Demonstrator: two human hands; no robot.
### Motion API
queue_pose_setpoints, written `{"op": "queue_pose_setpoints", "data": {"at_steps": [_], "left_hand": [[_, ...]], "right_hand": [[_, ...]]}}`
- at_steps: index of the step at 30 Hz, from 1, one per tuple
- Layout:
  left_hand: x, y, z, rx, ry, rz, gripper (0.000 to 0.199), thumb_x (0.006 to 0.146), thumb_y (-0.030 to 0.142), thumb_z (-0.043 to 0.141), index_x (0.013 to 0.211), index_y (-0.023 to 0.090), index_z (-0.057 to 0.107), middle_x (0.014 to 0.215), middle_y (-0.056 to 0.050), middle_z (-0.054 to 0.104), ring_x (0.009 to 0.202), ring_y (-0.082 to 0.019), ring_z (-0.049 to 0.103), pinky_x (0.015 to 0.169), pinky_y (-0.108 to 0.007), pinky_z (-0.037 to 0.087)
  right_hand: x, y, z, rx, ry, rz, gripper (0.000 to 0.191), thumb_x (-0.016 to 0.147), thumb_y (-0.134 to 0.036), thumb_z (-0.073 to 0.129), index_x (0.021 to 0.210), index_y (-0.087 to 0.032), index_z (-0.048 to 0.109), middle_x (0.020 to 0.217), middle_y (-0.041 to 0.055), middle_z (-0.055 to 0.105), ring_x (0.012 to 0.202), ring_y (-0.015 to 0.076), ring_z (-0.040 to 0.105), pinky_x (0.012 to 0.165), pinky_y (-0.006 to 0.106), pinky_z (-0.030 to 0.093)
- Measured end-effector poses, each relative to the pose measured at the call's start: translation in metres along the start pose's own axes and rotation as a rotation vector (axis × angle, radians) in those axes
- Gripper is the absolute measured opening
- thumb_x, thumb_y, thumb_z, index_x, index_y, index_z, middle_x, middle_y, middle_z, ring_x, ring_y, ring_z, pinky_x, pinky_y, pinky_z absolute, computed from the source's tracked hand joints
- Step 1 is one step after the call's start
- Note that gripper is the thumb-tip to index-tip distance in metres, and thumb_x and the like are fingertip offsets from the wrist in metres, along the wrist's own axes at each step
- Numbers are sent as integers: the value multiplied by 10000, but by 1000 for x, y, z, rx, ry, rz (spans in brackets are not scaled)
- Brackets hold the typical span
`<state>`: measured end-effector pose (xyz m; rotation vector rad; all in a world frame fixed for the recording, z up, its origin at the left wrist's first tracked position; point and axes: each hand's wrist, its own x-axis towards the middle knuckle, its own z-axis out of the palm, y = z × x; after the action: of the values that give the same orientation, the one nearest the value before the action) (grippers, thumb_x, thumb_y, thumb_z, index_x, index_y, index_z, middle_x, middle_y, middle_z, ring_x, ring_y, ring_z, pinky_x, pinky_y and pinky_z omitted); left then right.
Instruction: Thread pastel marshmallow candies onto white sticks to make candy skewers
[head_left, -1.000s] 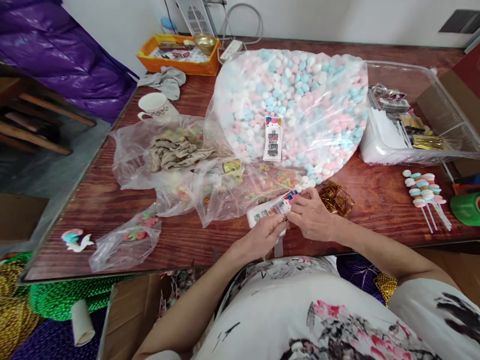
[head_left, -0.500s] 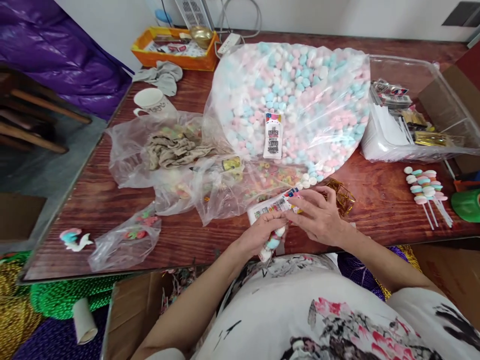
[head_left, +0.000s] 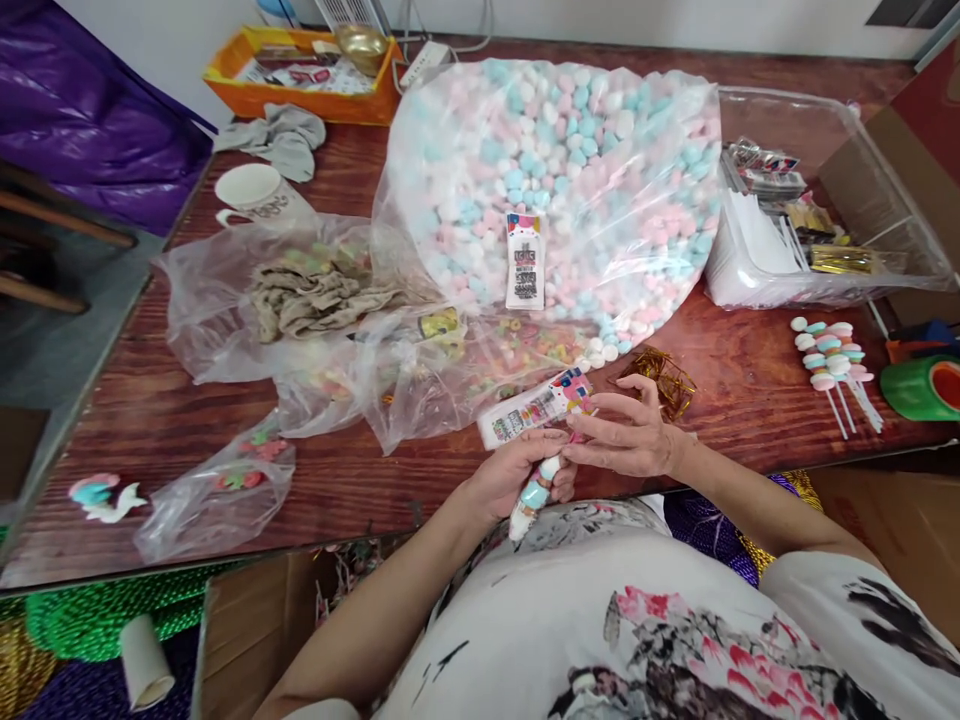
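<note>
My left hand (head_left: 517,470) is closed around a marshmallow skewer (head_left: 534,497) of white, pink and blue pieces, which looks wrapped in clear film. The skewer tilts toward my body at the table's front edge. At its upper end, the fingers of my right hand (head_left: 630,437) pinch close beside my left thumb, where a small pink bit shows. What those fingertips hold is hidden. Just beyond both hands lies a printed label packet (head_left: 525,412) on the table. A tangle of gold twist ties (head_left: 664,380) rests behind my right hand.
A big clear bag of marshmallows (head_left: 570,160) fills the back, with another packet (head_left: 525,262) on top. Finished marshmallow skewers (head_left: 831,358) and green tape (head_left: 919,390) lie right, below a clear plastic bin (head_left: 765,285). Left are candy bags (head_left: 217,270), a cloth (head_left: 322,300) and a mug (head_left: 259,195).
My view has shifted, so the table's things sit further left. My left hand has turned, showing more of the skewer. My right hand's fingers have drawn back from over the label packet.
</note>
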<state>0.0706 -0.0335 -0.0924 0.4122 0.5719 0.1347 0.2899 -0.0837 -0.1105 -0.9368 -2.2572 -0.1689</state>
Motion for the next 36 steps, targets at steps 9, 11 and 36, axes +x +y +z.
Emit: {"op": "queue_pose_setpoints", "data": {"at_steps": [9, 11, 36], "left_hand": [[4, -8, -4, 258, -31, 6, 317, 775, 425, 692, 741, 147, 543, 594, 4, 549, 506, -107, 509, 555, -256, 409], [3, -7, -5, 447, 4, 83, 336, 835, 473, 621, 770, 150, 554, 639, 5, 546, 552, -102, 500, 579, -248, 405], [18, -16, -33, 1471, 409, 917, 146, 880, 231, 563, 855, 161, 688, 747, -27, 693, 661, -145, 632, 646, -251, 498]], "right_hand": [[11, -9, 3, 69, 95, -14, 164, 891, -162, 571, 939, -272, 684, 936, -30, 759, 1013, 180, 606, 950, 462, 315], [10, -15, 6, 69, 41, 121, 172, 861, -122, 543, 887, -246, 660, 875, -22, 755, 967, 181, 615, 944, 462, 303], [-42, -17, -22, -170, 203, 801, 174, 880, -182, 584, 989, -260, 696, 979, 21, 749, 1066, 225, 579, 961, 445, 368]]}}
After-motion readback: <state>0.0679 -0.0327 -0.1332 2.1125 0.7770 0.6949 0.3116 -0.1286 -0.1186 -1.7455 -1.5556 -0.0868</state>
